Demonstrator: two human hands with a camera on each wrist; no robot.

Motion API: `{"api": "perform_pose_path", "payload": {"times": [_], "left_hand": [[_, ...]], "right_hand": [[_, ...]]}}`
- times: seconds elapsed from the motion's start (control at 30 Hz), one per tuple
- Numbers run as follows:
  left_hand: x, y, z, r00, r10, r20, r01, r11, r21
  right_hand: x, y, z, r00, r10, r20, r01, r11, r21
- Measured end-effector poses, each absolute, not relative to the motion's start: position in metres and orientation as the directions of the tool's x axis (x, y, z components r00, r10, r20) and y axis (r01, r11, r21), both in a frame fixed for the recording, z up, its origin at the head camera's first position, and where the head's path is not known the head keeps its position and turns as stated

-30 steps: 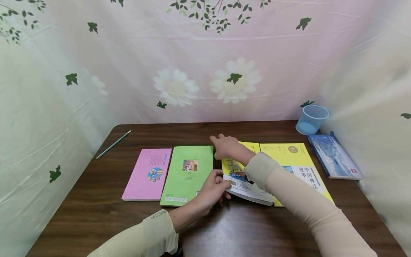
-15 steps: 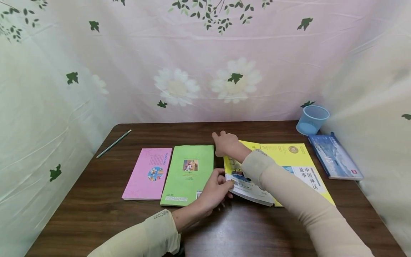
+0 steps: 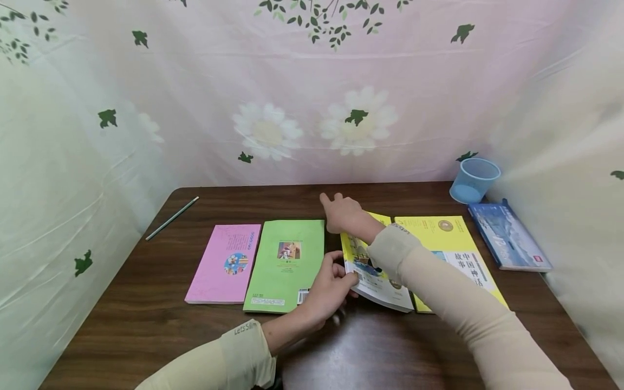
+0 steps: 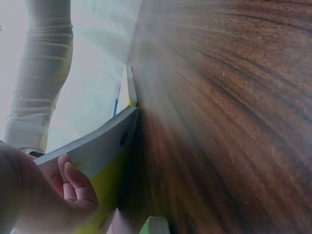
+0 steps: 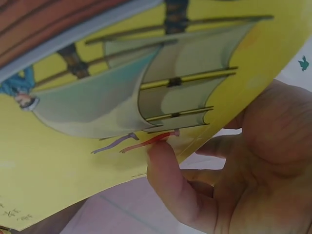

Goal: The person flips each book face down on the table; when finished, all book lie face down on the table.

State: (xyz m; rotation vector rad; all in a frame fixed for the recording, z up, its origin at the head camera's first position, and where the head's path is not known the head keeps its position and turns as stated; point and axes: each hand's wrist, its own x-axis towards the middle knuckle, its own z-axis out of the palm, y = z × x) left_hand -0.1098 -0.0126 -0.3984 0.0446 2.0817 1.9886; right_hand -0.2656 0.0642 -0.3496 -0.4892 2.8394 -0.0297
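Grip of both hands: left hand (image 3: 327, 287) and right hand (image 3: 343, 214) pinch one edge of the yellow ship book (image 3: 372, 284)

Printed cloth (image 3: 312, 76) encloses the tabletop (image 3: 146, 325) behind and on both sides, and that flat dark wood lets the books lie level in a row. The yellow ship book sits mid-row, its left edge raised; in the left wrist view its bowed lower edge runs down to the wood, so the tabletop probably bears part of its weight and the hands only the lifted side. A second yellow book (image 3: 463, 260) lies flat just beside it, partly hidden beneath the right arm (image 3: 448, 292), which crosses above to get at the far corner. Left of the held one, a green book (image 3: 287, 271) and a pink book (image 3: 224, 265) lie flat, side by side. A blue book (image 3: 509, 238) lies by the right edge of the tabletop, outside the row.

The right hand presses its thumb on the ship picture, other fingers behind; the left hand has its thumb on top and fingers underneath at the near corner. One grip near each end likely keeps the limp cover from sagging more.

A blue cup (image 3: 473, 184) stands upright just behind the blue book, well clear of both arms. Smallest, a thin stick (image 3: 172, 218) (pencil or otherwise, I cannot tell) lies slantwise at far left.
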Motion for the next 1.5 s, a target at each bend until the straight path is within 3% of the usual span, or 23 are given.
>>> {"api": "perform_pose_path", "payload": {"times": [0.43,0.73,1.1,1.5], "left_hand": [[-0.117,-0.018,-0.388,-0.968,0.205,-0.144,-0.156,-0.046,0.987],[-0.131,-0.026,-0.398,-0.927,0.249,-0.281,-0.281,0.039,0.959],[-0.135,-0.029,-0.407,-0.856,0.322,-0.404,-0.379,0.141,0.915],[-0.134,-0.027,-0.411,-0.792,0.361,-0.492,-0.47,0.152,0.869]], "right_hand": [[-0.265,0.1,-0.317,-0.922,-0.317,-0.22,-0.23,0.91,-0.345],[-0.263,0.14,-0.294,-0.939,-0.278,-0.204,-0.124,0.824,-0.552],[-0.266,0.188,-0.293,-0.922,-0.299,-0.245,0.013,0.61,-0.792],[-0.261,0.222,-0.306,-0.939,-0.241,-0.247,0.109,0.473,-0.874]]}}
